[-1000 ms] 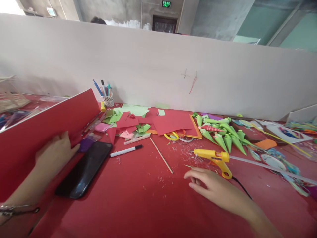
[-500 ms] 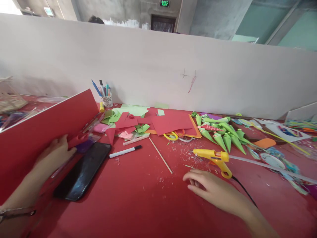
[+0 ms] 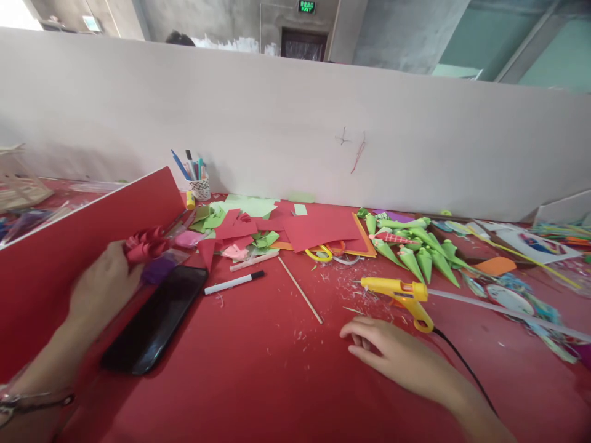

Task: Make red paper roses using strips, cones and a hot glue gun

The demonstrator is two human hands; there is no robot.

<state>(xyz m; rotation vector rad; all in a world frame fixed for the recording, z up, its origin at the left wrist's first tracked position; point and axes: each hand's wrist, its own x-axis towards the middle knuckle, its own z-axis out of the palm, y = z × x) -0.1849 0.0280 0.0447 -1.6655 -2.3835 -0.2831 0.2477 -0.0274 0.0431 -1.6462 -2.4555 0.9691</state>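
Note:
At the left, beside the red upright board [image 3: 92, 227], my left hand [image 3: 104, 284] is closed on a red folded paper flower [image 3: 148, 242]. A black phone [image 3: 154, 323] lies just right of that hand, with a purple roll [image 3: 159, 267] at its far end. My right hand [image 3: 392, 354] rests on the red table, fingers loosely curled and apart, with nothing in them. Just beyond it lies a yellow glue gun [image 3: 399, 292] with its cord running toward my right forearm. A thin wooden stick [image 3: 300, 289] and a white marker with black cap [image 3: 234, 282] lie between the hands.
Red paper sheets [image 3: 318, 229] and green scraps [image 3: 249, 204] cover the back middle, with yellow scissors [image 3: 319, 253] partly under them. Green paper cones [image 3: 418, 249] are heaped at right. A pen cup [image 3: 199, 186] stands by the white partition [image 3: 277, 123].
My left hand has lifted the red paper flower up from beside the board, so more of it shows. My right hand has stayed in place.

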